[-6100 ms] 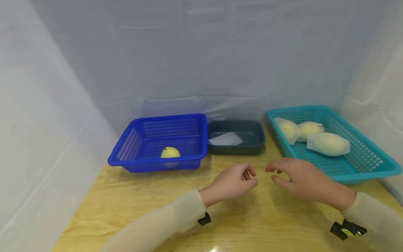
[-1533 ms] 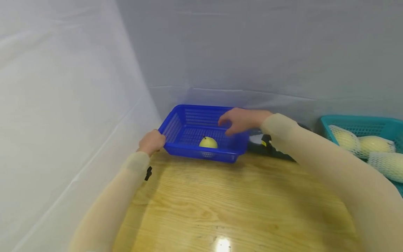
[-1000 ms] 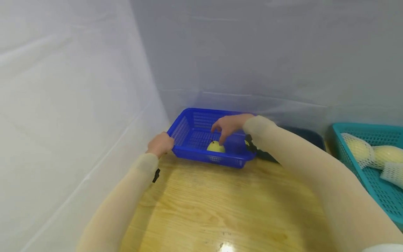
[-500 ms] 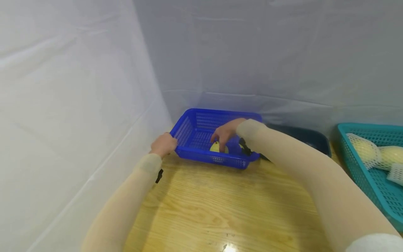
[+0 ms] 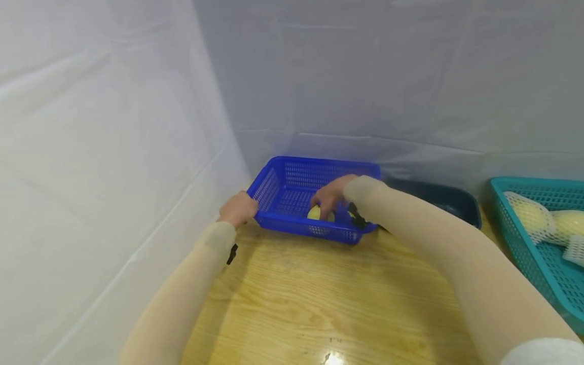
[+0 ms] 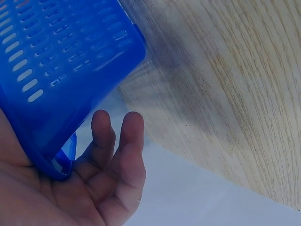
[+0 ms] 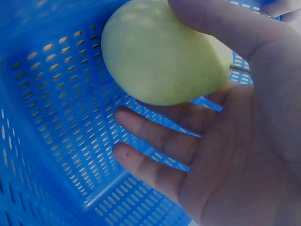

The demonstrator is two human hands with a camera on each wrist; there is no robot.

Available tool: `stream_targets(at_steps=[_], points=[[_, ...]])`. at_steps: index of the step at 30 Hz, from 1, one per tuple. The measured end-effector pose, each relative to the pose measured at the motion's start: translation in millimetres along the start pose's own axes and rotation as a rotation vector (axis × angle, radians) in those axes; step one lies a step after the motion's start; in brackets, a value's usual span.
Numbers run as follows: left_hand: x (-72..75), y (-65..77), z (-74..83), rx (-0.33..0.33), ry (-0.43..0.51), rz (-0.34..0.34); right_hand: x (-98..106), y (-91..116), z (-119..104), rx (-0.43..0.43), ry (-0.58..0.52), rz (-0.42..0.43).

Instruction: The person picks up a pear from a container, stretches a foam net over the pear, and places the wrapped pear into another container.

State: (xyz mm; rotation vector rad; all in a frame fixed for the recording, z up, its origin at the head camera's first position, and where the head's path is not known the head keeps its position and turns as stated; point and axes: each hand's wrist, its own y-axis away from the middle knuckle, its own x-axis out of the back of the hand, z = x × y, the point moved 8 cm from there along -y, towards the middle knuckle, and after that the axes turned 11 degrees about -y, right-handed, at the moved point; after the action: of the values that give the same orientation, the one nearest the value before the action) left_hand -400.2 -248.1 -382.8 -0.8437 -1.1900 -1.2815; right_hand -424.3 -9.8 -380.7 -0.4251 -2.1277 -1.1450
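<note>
In the head view a blue plastic basket (image 5: 296, 223) stands at the back left of the table. My left hand (image 5: 238, 209) grips its left rim; the left wrist view shows the palm against the rim (image 6: 33, 153), with curled fingers below. My right hand (image 5: 330, 196) reaches into the basket and holds a yellow-green pear (image 5: 314, 213), partly hidden by the fingers. Up close in the right wrist view, thumb and forefinger side pinch the bare pear (image 7: 160, 52), its stem toward the palm. The other fingers spread beneath it, over the perforated floor.
A dark tray (image 5: 438, 195) sits right of the blue basket, partly behind the right sleeve. Farther right, a teal basket (image 5: 515, 238) holds pears in white foam nets (image 5: 531, 218). White sheeting (image 5: 328, 76) walls the wooden table (image 5: 283, 294) at back and left.
From above the mid-table, my left hand has moved to the blue basket's rim and my right hand into the basket, taking hold of the pear. The head view has turned left.
</note>
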Motion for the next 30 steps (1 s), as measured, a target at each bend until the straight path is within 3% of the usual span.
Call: stream_targets(at_steps=[8, 14, 22, 30], points=[[-0.1, -0.1, 2.0, -0.010, -0.011, -0.003, 1.7, 5.5, 2.0, 0.009, 0.007, 0.028], [-0.7, -1.0, 2.1, -0.016, -0.002, -0.007, 11.8, 16.3, -0.2, 0.078, 0.099, 0.121], [2.6, -3.0, 0.2, -0.012, -0.006, -0.006, 25.2, 43.2, -7.2, 0.200, 0.101, 0.239], [3.8, -3.6, -3.3, -0.017, -0.027, -0.032, 25.0, 79.3, -5.9, 0.244, 0.082, 0.318]])
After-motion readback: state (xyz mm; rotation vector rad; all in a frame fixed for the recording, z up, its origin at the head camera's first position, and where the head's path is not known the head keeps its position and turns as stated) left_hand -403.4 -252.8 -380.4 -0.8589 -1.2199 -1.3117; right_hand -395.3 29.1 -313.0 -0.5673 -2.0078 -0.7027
